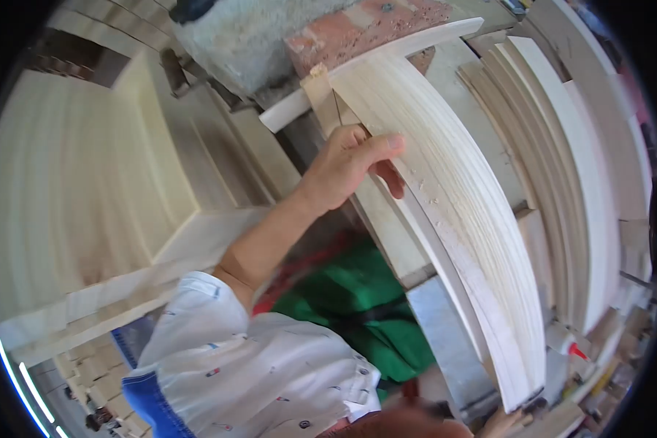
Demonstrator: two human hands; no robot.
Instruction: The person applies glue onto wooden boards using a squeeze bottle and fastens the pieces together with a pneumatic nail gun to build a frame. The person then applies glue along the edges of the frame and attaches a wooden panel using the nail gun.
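Pale, shaving-flecked board (463, 219), long and streaky-grained, left fingers (379, 150) clamped on its edge, right fingers (499, 423) unclear.

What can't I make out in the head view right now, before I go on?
Head view:
Left hand: some fingertips, hidden by the hand itself and the long, curved, pale wooden board.
Right hand: whether it grips anything; mostly cut off by the bottom edge.
White bottle with red tip: any lettering, too small.
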